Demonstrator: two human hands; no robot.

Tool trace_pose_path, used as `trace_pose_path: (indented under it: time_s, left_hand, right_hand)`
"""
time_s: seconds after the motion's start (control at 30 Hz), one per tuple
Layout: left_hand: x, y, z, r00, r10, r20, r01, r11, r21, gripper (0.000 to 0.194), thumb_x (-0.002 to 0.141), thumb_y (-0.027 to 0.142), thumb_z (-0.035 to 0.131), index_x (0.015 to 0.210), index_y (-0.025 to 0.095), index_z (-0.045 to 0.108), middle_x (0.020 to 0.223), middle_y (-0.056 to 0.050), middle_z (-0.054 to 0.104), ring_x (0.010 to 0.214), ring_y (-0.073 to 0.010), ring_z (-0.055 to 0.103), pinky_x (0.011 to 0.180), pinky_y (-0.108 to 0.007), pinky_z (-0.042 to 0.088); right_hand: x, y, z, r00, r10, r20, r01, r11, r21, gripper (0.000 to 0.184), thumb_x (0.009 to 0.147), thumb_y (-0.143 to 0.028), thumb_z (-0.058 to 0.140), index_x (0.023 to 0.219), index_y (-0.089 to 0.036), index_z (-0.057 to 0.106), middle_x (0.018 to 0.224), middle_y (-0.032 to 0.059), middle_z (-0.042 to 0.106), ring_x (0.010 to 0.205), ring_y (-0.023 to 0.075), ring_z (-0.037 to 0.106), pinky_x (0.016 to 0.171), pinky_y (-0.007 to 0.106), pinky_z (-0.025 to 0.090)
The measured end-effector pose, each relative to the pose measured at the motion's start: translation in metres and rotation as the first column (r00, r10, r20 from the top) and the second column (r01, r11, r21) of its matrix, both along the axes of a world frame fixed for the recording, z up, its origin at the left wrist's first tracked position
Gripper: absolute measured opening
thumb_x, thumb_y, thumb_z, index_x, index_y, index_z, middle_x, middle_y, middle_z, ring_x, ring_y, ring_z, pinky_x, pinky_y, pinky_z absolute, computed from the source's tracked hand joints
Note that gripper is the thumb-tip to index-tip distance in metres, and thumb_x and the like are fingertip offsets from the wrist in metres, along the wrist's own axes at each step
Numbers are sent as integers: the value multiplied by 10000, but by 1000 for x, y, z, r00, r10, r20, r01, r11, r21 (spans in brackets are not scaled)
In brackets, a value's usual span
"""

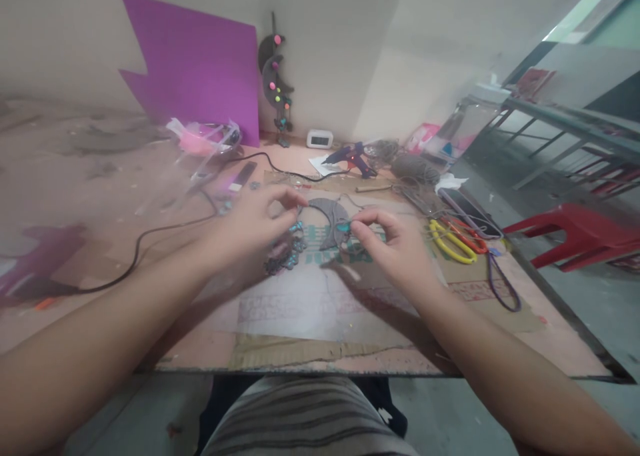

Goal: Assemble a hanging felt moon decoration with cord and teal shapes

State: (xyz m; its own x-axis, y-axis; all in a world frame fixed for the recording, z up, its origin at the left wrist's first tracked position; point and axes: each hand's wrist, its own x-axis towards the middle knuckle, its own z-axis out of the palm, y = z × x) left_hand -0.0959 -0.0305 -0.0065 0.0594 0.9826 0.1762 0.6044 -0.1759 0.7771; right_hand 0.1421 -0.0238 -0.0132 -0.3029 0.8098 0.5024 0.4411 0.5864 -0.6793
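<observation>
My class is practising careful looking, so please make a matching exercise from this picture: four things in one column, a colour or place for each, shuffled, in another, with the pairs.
Things:
1. plastic stool
2. crescent
3. digital clock
4. large sheet

Colours or places:
A. white
B. purple
C. red
D. between the left hand and right hand

Pairs: 1-C, 2-D, 3-A, 4-B
</observation>
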Motion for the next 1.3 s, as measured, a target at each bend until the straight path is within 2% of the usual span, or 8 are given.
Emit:
trace_pose_path:
  time_s: [0.17, 0.3, 0.37, 0.63, 0.8, 0.93, 1.1, 1.3]
  left_hand:
    - [0, -1, -1, 995, -85, 55, 88, 995, -49, 201, 805, 204, 535, 993, 220, 604, 777, 26, 658, 491, -118, 620, 465, -222, 427]
    - [-2, -2, -3, 979, -153, 138, 167, 981, -95, 159, 892, 283, 501, 1041, 247, 542, 635, 51, 589, 481, -153, 630, 470, -248, 446]
    - [-3, -2, -5, 979, -159, 129, 171, 981, -89, 142, 912, 300, 491, 1042, 254, 522, 592, 57, 574, 491, -165, 631, 486, -259, 451]
    - [-5, -2, -8, 979, -203, 7, 203, 977, -70, 142, 902, 233, 450, 1020, 258, 525, 631, 53, 582, 523, -159, 601, 553, -291, 462]
    - [1, -5, -4, 990, -141, 8, 141, 990, -16, 129, 898, 196, 395, 968, 224, 500, 706, 29, 574, 623, -163, 576, 626, -307, 457]
    - [5, -6, -6, 987, -160, 3, 159, 985, 72, 153, 942, 230, 395, 976, 202, 541, 800, -6, 605, 802, -184, 594, 746, -317, 463]
    - [12, -12, -9, 972, -234, 18, 233, 971, 52, 276, 997, 358, 417, 1095, 218, 634, 816, 2, 663, 793, -175, 621, 757, -300, 464]
    - [19, -19, -7, 967, -245, -68, 251, 963, 101, 284, 924, 460, 577, 973, 230, 736, 975, -23, 736, 937, -209, 644, 908, -319, 471]
  right_hand:
    - [-2, -3, 2, 999, 30, 33, -32, 998, 55, 109, 896, -229, 623, 796, -199, 655, 799, 15, 687, 794, 169, 633, 769, 295, 473]
    - [-3, -5, 3, 997, 44, 57, -49, 994, 97, 118, 906, -214, 614, 792, -200, 643, 781, 13, 678, 785, 164, 632, 747, 284, 476]
    - [-3, -5, 3, 997, 48, 66, -55, 993, 109, 121, 911, -212, 613, 794, -199, 642, 780, 13, 678, 783, 162, 633, 744, 280, 477]
    - [-3, -4, 3, 994, 48, 102, -57, 994, 93, 121, 911, -207, 617, 792, -198, 640, 778, 16, 675, 779, 164, 631, 749, 286, 474]
    - [-5, -3, 0, 993, 62, 104, -68, 996, 57, 125, 912, -220, 608, 790, -202, 632, 786, 17, 674, 792, 173, 627, 762, 303, 467]
    - [-5, -4, -1, 993, 62, 99, -65, 997, 29, 120, 913, -234, 607, 800, -202, 633, 794, 21, 675, 807, 178, 626, 772, 308, 462]
    - [-6, -4, -3, 993, 70, 91, -71, 997, 14, 131, 912, -248, 617, 790, -206, 637, 800, 18, 677, 799, 173, 626, 763, 308, 463]
    - [-9, -6, -7, 991, 84, 105, -88, 995, 40, 144, 915, -246, 620, 777, -207, 637, 793, 25, 681, 811, 182, 625, 763, 324, 468]
